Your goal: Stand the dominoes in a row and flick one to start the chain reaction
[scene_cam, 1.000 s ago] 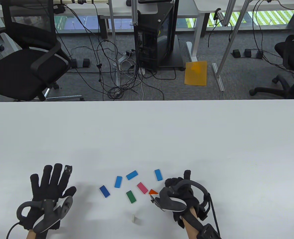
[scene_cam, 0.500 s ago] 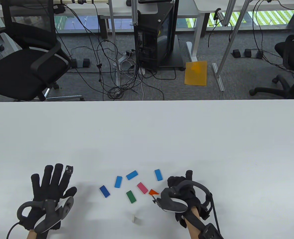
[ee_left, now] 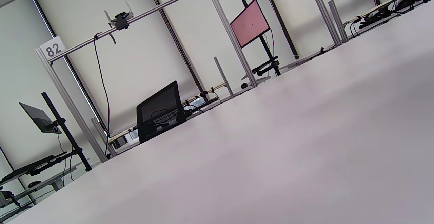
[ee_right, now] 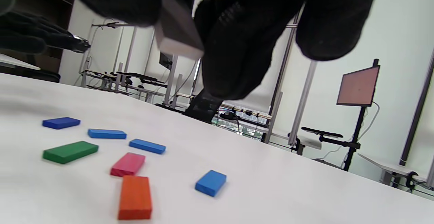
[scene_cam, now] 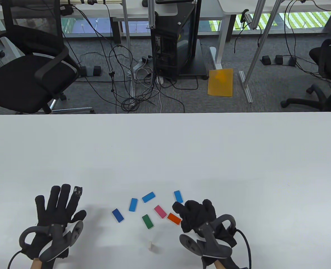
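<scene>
The white table (scene_cam: 165, 145) carries the work area near its front edge. At far left, the left hand (scene_cam: 59, 213) in a black sensor glove lies flat on the surface, fingers straight and spread, holding nothing; it is well apart from the dominoes.

Seven coloured rectangular dominoes lie flat to its right. The dark blue domino (scene_cam: 117, 215) has its long axis on a diagonal, far end toward the left. The first light blue domino (scene_cam: 133, 204) lies nearly straight away from the person. The green domino (scene_cam: 147, 221) lies nearer the front edge, long axis also close to front-to-back. The second light blue domino (scene_cam: 148, 197) is the farthest back, its long axis close to crosswise with the right end farther away. The pink domino (scene_cam: 160, 211) lies diagonally between the green and orange pieces. The orange domino (scene_cam: 174, 218) lies diagonally just beside the right glove's fingertips. The third light blue domino (scene_cam: 178, 196) lies front-to-back, its near end just beside the right glove.

A small white domino (scene_cam: 151, 246) stands alone near the front edge.

The right hand (scene_cam: 199, 215) hovers with fingers curled; the right wrist view shows it pinching a pale rectangular block (ee_right: 176, 30) above the table.
</scene>
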A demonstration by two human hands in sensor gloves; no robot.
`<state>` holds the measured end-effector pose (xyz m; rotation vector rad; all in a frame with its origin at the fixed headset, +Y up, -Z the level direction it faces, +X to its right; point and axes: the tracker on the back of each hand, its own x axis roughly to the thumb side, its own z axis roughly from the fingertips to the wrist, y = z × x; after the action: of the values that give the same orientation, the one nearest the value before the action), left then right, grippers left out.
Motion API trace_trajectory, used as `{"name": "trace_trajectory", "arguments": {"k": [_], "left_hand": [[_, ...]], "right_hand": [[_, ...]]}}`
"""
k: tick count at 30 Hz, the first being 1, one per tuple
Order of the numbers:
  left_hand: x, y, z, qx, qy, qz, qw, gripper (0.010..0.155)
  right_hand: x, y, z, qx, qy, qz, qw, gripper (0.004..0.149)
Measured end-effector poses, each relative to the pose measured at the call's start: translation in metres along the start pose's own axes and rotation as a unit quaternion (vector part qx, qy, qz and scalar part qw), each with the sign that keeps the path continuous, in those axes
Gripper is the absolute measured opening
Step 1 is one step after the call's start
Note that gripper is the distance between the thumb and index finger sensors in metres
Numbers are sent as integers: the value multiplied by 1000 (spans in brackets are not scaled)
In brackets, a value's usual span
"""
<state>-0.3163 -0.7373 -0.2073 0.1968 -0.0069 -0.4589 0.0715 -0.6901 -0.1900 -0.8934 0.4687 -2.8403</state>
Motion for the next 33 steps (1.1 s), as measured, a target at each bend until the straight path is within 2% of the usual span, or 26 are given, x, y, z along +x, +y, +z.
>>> {"name": "trace_trajectory", "arguments": {"k": [3,10,11,13,16,26,33], "left_hand": [[-1,0,0,-1,2,-1,1000,74],[-2,-1,0,2,4,0,1000,74],[-2,-2,0,2,3,0,1000,74],[-1,-2,0,1,2,-1,1000,74],[-1,-1,0,-2,1,-5,1000,74],[0,-2,0,-3,0,-8,1000,74],[0,-2,0,-4,1,-11,1000,75]], "right_hand": [[17,0,-1,-9,-29,-7,1000,50],[46,6,-3,36,-93,4,995,51],[50,7,-3,41,-100,6,994,54],[57,9,-4,49,-111,8,993,70],[66,16,-5,62,-121,12,991,81],[81,37,-8,109,-143,32,983,85],[83,42,-9,116,-147,41,981,86]]}}
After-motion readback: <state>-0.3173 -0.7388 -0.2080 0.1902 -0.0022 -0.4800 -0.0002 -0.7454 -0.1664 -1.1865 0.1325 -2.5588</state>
